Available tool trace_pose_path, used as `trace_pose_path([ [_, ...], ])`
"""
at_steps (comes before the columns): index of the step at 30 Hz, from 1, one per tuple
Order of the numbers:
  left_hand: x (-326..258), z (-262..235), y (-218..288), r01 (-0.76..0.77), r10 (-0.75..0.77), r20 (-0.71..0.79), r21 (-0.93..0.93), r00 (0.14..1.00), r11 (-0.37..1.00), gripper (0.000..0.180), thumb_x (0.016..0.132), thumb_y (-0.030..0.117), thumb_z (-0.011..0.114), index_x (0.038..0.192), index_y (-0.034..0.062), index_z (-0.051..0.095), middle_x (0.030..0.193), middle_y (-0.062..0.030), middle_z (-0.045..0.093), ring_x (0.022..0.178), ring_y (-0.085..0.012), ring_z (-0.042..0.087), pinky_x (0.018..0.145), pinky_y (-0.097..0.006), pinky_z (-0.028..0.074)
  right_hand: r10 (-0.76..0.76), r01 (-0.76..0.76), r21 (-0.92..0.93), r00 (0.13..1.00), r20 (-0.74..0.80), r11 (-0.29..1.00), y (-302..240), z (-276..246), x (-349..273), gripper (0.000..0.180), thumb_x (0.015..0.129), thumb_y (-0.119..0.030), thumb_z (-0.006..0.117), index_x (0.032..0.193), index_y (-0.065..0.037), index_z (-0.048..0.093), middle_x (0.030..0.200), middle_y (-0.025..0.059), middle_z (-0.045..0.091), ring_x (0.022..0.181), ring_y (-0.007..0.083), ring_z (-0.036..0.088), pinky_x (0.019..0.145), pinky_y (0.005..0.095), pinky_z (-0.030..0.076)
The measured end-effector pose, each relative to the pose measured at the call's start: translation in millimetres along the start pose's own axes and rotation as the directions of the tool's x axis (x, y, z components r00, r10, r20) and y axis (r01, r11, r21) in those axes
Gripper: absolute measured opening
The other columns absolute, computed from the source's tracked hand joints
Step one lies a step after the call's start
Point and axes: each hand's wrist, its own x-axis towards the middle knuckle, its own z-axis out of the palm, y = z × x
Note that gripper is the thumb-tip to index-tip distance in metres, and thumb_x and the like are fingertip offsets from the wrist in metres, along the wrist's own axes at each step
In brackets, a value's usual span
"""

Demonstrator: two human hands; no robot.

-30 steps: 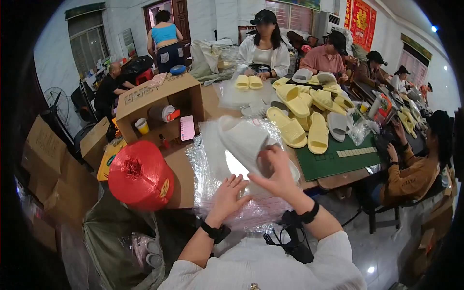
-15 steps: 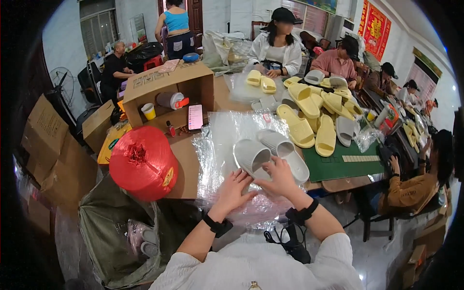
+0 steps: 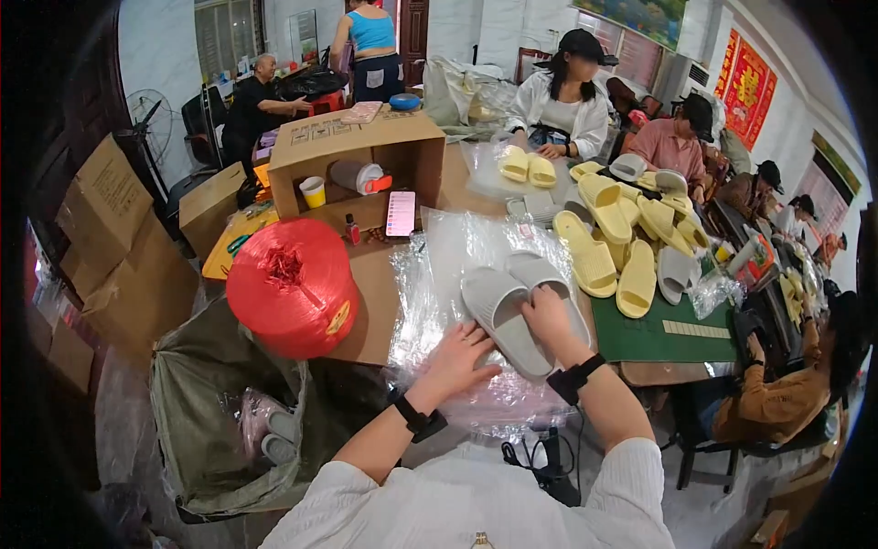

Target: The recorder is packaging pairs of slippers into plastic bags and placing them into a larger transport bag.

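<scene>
Two grey slippers (image 3: 492, 297) lie side by side, toes away from me, on a stack of clear plastic bags (image 3: 430, 293). My right hand (image 3: 551, 322) is over the pair, its fingers curled down at the inner edge of the left slipper's strap; the fingertips are hidden. My left hand (image 3: 453, 364) rests on the bags just left of that slipper's heel. Its fingers are apart and it holds nothing. Each wrist carries a black band.
Yellow and grey slippers (image 3: 608, 242) are heaped behind a green mat (image 3: 631, 334) on my right. To the left stand a big red twine roll (image 3: 291, 288) and an open carton (image 3: 357, 142). A green sack (image 3: 210, 448) hangs below. Several people sit around.
My right hand has moved down and right, its fingers curling in at the slippers. The left slipper now lies angled, its heel toward me. The view has shifted left.
</scene>
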Motion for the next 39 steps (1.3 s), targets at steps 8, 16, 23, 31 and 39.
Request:
trace_pose_path([
  [8, -7, 7, -2, 0.066, -0.065, 0.024, -0.015, 0.998, 0.998, 0.067, 0.086, 0.052, 0.062, 0.138, 0.01, 0.053, 0.149, -0.0185, 0.042, 0.139, -0.0407, 0.034, 0.116, -0.049, 0.025, 0.193, -0.128, 0.284, 0.958, -0.214, 0.95, 24, -65, -39, 0.025, 0.089, -0.02, 0.065, 0.09, 0.005, 0.063, 0.08, 0.0215, 0.061, 0.075, 0.037, 0.059, 0.07, 0.0435, 0.046],
  [16, -8, -46, 11, -0.036, 0.041, 0.076, -0.068, 0.996, 0.997, 0.091, 0.071, 0.04, 0.079, 0.147, 0.0094, 0.04, 0.156, -0.0201, 0.028, 0.146, -0.0397, 0.02, 0.118, -0.046, 0.024, 0.506, -0.307, 0.665, 0.854, -0.123, 0.68, 43, -111, -174, 0.023, 0.094, -0.009, 0.061, 0.111, 0.006, 0.058, 0.098, 0.008, 0.065, 0.089, 0.0155, 0.058, 0.08, 0.0293, 0.046],
  [23, -31, -48, 3, -0.007, 0.013, 0.117, -0.055, 0.993, 0.998, 0.078, 0.073, 0.034, 0.08, 0.14, 0.0099, 0.048, 0.151, -0.0208, 0.037, 0.141, -0.0415, 0.03, 0.115, -0.045, 0.029, 0.533, -0.203, 0.7, 0.795, -0.29, 0.684, 39, -135, -239, 0.024, 0.095, -0.004, 0.057, 0.118, 0.004, 0.056, 0.102, 0.0063, 0.063, 0.09, 0.0127, 0.059, 0.076, 0.0246, 0.045],
  [31, -14, -23, 20, -0.039, 0.042, -0.057, 0.042, 0.998, 0.998, 0.053, 0.081, 0.024, 0.073, 0.13, 0.0109, 0.056, 0.139, -0.0194, 0.051, 0.124, -0.042, 0.051, 0.104, -0.047, 0.042, 0.566, -0.16, 0.827, 0.796, -0.215, 0.539, 39, -109, -235, 0.026, 0.094, -0.01, 0.06, 0.116, 0.005, 0.057, 0.106, 0.007, 0.063, 0.096, 0.0145, 0.058, 0.086, 0.0271, 0.043],
  [39, -2, -44, 32, 0.427, -0.448, 0.051, -0.412, 0.893, 0.805, 0.025, 0.095, 0.026, 0.057, 0.109, 0.0109, 0.072, 0.117, -0.0116, 0.066, 0.106, -0.0328, 0.062, 0.085, -0.039, 0.052, 0.554, -0.198, 0.778, 0.803, -0.22, 0.596, 26, -119, -233, 0.03, 0.093, -0.007, 0.059, 0.121, 0.004, 0.056, 0.111, 0.0082, 0.063, 0.099, 0.0144, 0.059, 0.086, 0.0262, 0.044],
])
